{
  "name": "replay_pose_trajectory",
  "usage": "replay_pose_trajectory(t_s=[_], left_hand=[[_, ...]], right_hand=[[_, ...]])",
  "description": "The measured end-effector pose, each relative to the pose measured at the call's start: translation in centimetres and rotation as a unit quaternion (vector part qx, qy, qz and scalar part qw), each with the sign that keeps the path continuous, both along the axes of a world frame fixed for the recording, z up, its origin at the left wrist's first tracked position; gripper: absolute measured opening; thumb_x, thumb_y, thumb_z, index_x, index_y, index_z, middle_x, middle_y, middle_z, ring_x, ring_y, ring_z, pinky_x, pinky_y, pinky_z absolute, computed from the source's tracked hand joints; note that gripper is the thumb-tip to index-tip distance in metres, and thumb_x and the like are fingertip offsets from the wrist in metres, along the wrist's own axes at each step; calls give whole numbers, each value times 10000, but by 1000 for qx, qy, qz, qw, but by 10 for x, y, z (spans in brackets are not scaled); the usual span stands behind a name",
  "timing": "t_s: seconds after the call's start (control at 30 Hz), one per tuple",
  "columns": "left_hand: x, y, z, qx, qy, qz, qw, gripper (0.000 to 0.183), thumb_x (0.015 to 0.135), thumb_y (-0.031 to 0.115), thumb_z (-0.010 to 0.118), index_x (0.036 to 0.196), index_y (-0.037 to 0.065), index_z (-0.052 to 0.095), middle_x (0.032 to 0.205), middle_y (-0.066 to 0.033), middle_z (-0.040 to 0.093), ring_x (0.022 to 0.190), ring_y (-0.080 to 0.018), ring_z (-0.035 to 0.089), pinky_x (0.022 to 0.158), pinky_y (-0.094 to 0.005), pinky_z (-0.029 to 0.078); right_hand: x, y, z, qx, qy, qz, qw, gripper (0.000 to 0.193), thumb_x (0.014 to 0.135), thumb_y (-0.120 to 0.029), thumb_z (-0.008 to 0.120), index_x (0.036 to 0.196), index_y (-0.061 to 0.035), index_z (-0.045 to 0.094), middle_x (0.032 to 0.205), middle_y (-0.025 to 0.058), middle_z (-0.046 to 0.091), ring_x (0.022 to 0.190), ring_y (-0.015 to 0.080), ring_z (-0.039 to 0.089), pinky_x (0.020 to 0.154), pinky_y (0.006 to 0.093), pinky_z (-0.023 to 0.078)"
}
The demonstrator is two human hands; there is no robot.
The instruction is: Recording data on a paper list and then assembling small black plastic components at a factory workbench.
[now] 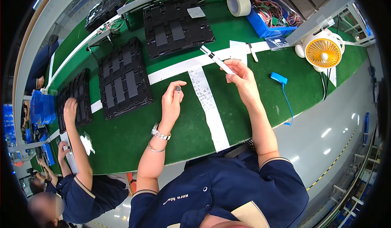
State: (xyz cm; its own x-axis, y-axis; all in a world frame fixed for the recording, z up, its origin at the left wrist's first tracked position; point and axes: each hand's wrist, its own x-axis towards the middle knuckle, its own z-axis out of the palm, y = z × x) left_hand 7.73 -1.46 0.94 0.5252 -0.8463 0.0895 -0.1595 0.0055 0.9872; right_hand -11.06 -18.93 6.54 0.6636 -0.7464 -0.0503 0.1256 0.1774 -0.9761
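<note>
Pen [213, 57]: above the bench [185, 124], long axis slanting, far end pointing away and leftward
Right hand [243, 80]: pinching the pen's near end
Left hand [171, 102]: half-curled, dark piece [178, 88] at thumb; whether gripped, cannot tell

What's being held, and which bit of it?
The right hand holds a white-and-black pen near its lower end. The left hand shows a small dark thing at the thumb; whether it's held isn't clear.
</note>
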Motion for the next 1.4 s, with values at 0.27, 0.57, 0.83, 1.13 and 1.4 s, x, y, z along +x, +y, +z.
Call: replay_pose_trajectory(t_s=[0.27, 0.57, 0.83, 1.13, 1.4], left_hand=[[0, 0, -1, 0, -4, 1, 1000, 261, 1048, 197, 413, 1152, 55, 606, 631, 66, 380, 531, -11, 298, 464, -198, 225], [0, 0, -1, 0, -4, -1, 1000, 255, 1044, 183, 415, 1155, 55, 605, 629, 65, 378, 531, -13, 297, 468, -198, 228], [0, 0, 0, 1, -4, -2, 1000, 244, 1040, 172, 421, 1156, 56, 602, 632, 70, 368, 541, -14, 295, 480, -199, 226], [1, 2, 3, 21, 11, -2, 1000, 221, 1033, 146, 437, 1127, 37, 605, 659, 32, 417, 595, -55, 373, 541, -229, 317], [1, 1, -1, 3, -3, -2, 1000, 258, 1045, 201, 423, 1160, 53, 600, 629, 72, 370, 536, -9, 293, 474, -197, 221]], right_hand=[[-1, -1, -1, 23, -11, 10, 1000, 361, 804, 13, 550, 1165, 17, 580, 1062, 75, 645, 814, 95, 547, 744, 242, 455], [-5, -6, -5, 133, -77, 40, 987, 333, 864, -52, 547, 1188, 22, 574, 1055, 108, 662, 730, 121, 535, 729, 261, 455], [-5, -7, -4, 159, -86, 44, 982, 319, 916, -104, 545, 1203, 34, 571, 1037, 131, 674, 715, 130, 535, 720, 270, 457], [-5, -8, -4, 162, -89, 47, 982, 313, 944, -109, 519, 1210, 52, 555, 1041, 170, 687, 676, 136, 557, 671, 267, 485], [-5, -8, -5, 155, -79, 44, 984, 306, 943, -114, 521, 1200, 47, 566, 1036, 159, 690, 675, 124, 556, 669, 258, 483]])
